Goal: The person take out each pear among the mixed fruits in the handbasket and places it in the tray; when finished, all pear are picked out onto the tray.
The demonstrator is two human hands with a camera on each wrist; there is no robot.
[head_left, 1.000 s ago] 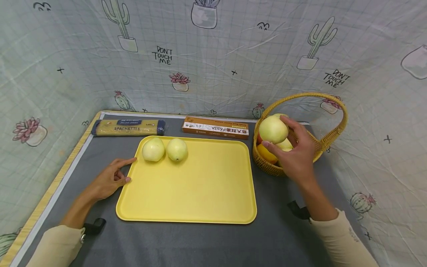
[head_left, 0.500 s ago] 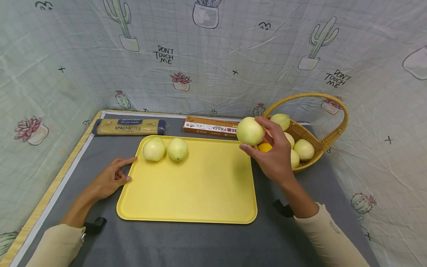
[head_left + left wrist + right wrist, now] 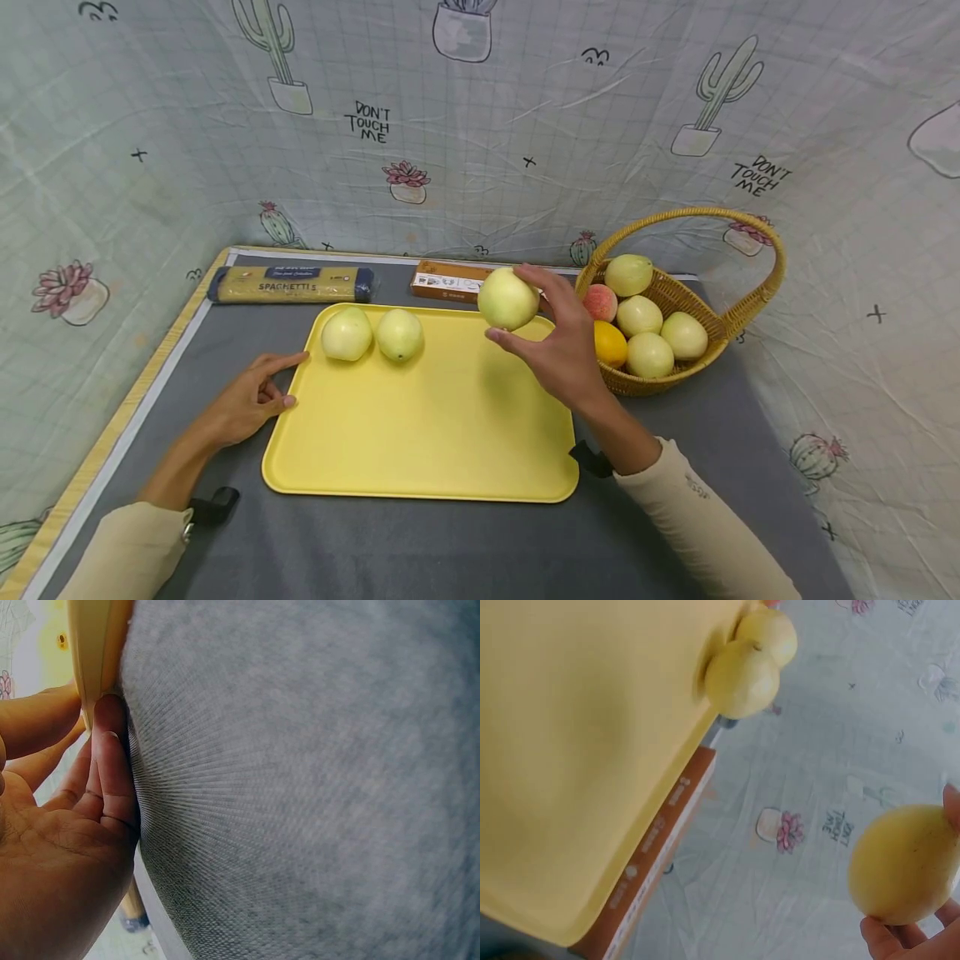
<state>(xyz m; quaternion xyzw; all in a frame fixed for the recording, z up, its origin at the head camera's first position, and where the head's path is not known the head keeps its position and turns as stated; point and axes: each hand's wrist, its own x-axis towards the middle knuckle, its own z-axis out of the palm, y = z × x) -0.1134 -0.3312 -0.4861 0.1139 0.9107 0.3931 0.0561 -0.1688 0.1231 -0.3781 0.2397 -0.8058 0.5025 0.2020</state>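
My right hand holds a round pale yellow-green fruit between thumb and fingers, raised over the back right part of the yellow tray. The right wrist view shows this fruit at its right edge, fingertips around it. Two similar fruits, one at the left corner and one beside it, sit close together at the tray's back left. At the tray's left edge, my left hand touches the rim with its extended index finger and thumb, set apart. Close by, the left wrist view shows the fingers against the rim.
A wicker basket with a tall handle stands right of the tray, holding several pale fruits, a peach and an orange. Behind the tray lie a spaghetti pack and a pasta box. A patterned cloth hangs behind.
My right hand has carried the fruit left from above the basket to over the tray, uncovering the basket's contents. The left hand has stayed at the tray's edge.
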